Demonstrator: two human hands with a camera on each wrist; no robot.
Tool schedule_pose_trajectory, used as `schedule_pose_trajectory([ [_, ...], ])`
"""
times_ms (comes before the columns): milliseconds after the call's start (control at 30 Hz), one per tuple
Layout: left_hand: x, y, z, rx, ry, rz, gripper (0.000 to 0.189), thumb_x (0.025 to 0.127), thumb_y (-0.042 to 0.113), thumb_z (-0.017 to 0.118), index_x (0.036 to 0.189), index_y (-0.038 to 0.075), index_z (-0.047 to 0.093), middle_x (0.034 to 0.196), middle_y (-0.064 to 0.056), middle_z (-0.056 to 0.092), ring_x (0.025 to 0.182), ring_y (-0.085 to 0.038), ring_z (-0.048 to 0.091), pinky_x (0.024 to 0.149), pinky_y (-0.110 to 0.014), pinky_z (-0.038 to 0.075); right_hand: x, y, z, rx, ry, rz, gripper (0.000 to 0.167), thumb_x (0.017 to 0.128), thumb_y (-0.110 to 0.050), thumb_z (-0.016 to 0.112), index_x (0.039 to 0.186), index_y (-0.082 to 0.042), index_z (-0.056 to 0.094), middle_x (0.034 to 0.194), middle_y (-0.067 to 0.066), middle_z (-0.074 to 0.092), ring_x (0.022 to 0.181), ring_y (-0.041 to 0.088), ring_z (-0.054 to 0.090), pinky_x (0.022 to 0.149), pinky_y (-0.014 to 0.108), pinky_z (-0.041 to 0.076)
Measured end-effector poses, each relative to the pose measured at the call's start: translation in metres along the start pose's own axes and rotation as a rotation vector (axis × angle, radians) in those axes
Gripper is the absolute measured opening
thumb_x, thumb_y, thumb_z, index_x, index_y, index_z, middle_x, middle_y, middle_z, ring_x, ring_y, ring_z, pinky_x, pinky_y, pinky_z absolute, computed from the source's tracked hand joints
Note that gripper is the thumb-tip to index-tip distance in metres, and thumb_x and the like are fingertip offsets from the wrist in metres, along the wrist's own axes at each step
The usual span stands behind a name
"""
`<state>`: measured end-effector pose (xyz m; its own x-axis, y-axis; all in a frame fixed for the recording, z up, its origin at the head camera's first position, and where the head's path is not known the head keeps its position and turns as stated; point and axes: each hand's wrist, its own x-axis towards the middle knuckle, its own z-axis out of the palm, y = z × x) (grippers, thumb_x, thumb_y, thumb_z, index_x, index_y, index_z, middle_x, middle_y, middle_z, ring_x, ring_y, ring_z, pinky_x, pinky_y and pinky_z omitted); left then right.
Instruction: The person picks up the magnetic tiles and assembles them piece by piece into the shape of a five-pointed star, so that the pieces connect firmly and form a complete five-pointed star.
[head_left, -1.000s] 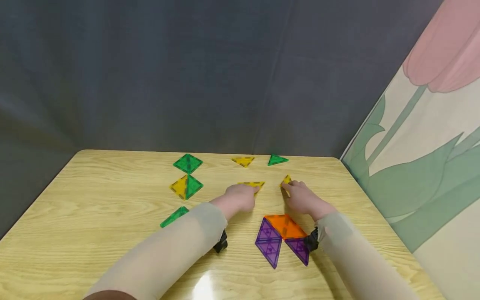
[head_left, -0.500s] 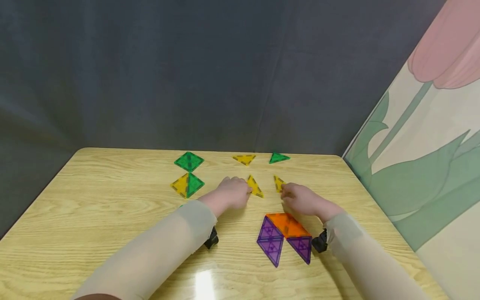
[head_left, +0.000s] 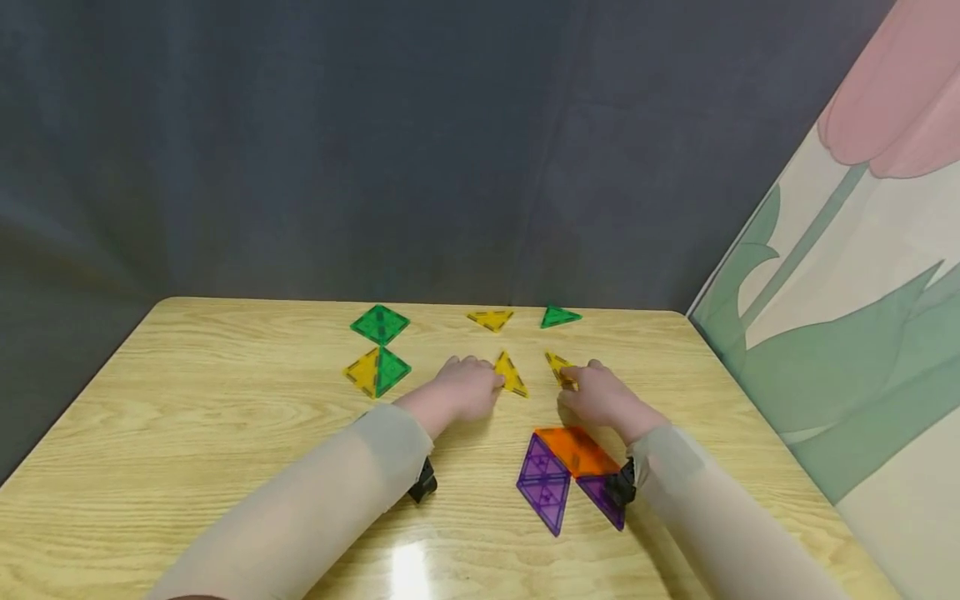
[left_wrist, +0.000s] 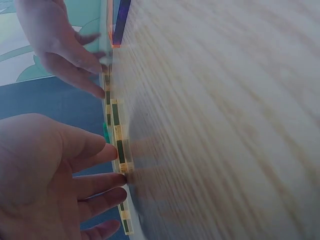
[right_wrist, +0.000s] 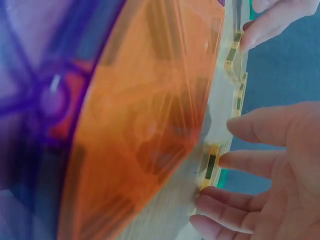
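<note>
Flat translucent triangle tiles lie on the table. My left hand [head_left: 467, 387] touches the left edge of a yellow triangle tile [head_left: 511, 379] in the head view, its fingers extended and fairly relaxed. To the right, my right hand [head_left: 600, 396] has its fingertips on another yellow triangle tile [head_left: 554, 363]; part of that tile is hidden under the fingers. In the left wrist view, the left fingertips meet the thin edge of the yellow tile [left_wrist: 120, 150]. The right wrist view has the right fingers [right_wrist: 250, 161] stretched out against a yellow tile's edge [right_wrist: 210, 165].
Orange tiles [head_left: 570, 446] and purple tiles [head_left: 543, 487] form a group near the right forearm. Toward the back lie a yellow triangle [head_left: 491, 320] and a green triangle [head_left: 558, 317]. Left of the hands are a green diamond [head_left: 380, 324] and a yellow-green diamond [head_left: 393, 372].
The yellow tile by my left hand has turned to a steeper angle, and that hand has shifted slightly left. The right yellow tile has turned and moved left with my right hand.
</note>
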<state>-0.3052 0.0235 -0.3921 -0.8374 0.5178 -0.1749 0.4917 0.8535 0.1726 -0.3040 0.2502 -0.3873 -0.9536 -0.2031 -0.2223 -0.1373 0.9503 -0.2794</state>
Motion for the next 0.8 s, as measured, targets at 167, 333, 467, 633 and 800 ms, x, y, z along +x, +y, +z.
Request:
schedule_pose_trajectory([
  [167, 0.000, 0.001, 0.001, -0.012, -0.002, -0.008, 0.040, 0.106, 0.028, 0.043, 0.145, 0.023, 0.053, 0.148, -0.002, 0.048, 0.132, -0.025, 0.043, 0.105, -0.043, 0.035, 0.002, 0.001, 0.000, -0.021, 0.007, -0.076, 0.050, 0.099, -0.021, 0.060, 0.138, 0.008, 0.052, 0.121, 0.028, 0.056, 0.108, 0.040, 0.055, 0.100, 0.054, 0.044],
  [333, 0.001, 0.001, 0.001, -0.014, -0.012, -0.009, 0.041, 0.106, 0.027, 0.043, 0.146, 0.022, 0.052, 0.148, -0.003, 0.047, 0.133, -0.025, 0.042, 0.107, -0.044, 0.033, 0.007, 0.005, 0.000, 0.015, -0.011, -0.130, 0.048, 0.100, -0.020, 0.059, 0.135, 0.013, 0.051, 0.126, 0.030, 0.057, 0.116, 0.043, 0.054, 0.101, 0.054, 0.043],
  [467, 0.001, 0.001, 0.001, -0.015, -0.019, -0.013, 0.041, 0.106, 0.027, 0.042, 0.146, 0.023, 0.052, 0.148, -0.003, 0.047, 0.134, -0.025, 0.041, 0.110, -0.045, 0.031, 0.011, -0.001, -0.002, 0.038, -0.047, -0.099, 0.062, 0.100, -0.020, 0.059, 0.152, 0.001, 0.032, 0.136, 0.031, 0.050, 0.124, 0.046, 0.050, 0.104, 0.058, 0.038],
  [633, 0.001, 0.000, 0.003, -0.021, -0.019, -0.020, 0.041, 0.106, 0.028, 0.043, 0.146, 0.023, 0.051, 0.149, -0.003, 0.046, 0.136, -0.025, 0.039, 0.113, -0.046, 0.027, 0.016, -0.013, -0.003, -0.071, -0.086, -0.050, 0.067, 0.100, -0.023, 0.059, 0.157, -0.014, 0.027, 0.138, 0.033, 0.047, 0.125, 0.049, 0.046, 0.104, 0.060, 0.038],
  [800, 0.000, 0.001, 0.001, -0.042, -0.020, -0.020, 0.042, 0.106, 0.028, 0.043, 0.147, 0.022, 0.050, 0.152, -0.003, 0.043, 0.139, -0.026, 0.036, 0.115, -0.047, 0.023, 0.018, -0.015, -0.002, -0.110, -0.081, -0.080, 0.058, 0.099, -0.024, 0.060, 0.151, -0.006, 0.041, 0.136, 0.033, 0.048, 0.126, 0.051, 0.042, 0.104, 0.060, 0.038],
])
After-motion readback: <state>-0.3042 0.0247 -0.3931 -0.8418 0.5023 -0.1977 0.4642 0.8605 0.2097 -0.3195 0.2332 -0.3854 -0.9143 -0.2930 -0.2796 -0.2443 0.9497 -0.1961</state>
